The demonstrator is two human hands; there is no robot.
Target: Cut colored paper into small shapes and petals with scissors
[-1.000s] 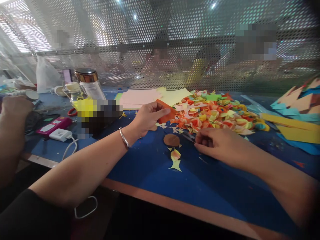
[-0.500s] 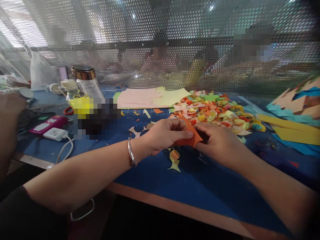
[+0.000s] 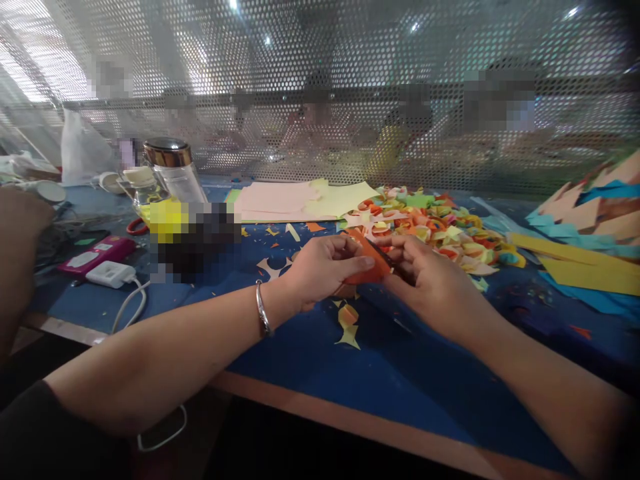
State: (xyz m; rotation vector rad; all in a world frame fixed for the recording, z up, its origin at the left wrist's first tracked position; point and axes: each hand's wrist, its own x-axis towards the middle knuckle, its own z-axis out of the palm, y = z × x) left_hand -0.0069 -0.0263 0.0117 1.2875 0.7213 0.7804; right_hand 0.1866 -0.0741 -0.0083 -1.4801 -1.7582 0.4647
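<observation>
My left hand (image 3: pixel 325 267), with a silver bangle on its wrist, pinches a piece of orange paper (image 3: pixel 367 268) between thumb and fingers, just above the blue tabletop. My right hand (image 3: pixel 423 270) closes on the paper's right edge, fingers behind and thumb in front. A dark strip shows along the upper edge near the right fingers; I cannot tell if it is a gap, a shadow or a tool. Below the hands lie yellow and orange paper scraps (image 3: pixel 349 323). Beyond them is a heap of colourful cut paper pieces (image 3: pixel 440 223).
Pink and yellow paper sheets (image 3: pixel 280 200) lie at the back, before a perforated metal screen (image 3: pixel 300 60). A glass bottle (image 3: pixel 173 167), a magenta box (image 3: pixel 97 253) and a white charger (image 3: pixel 110 274) stand left. Another person's arm (image 3: pixel 20 253) reaches in there. Folded paper (image 3: pixel 595 267) lies right.
The orange paper has tilted and shifted slightly left in my hands. My right fingers have moved up along its right edge. The view has shifted a little.
</observation>
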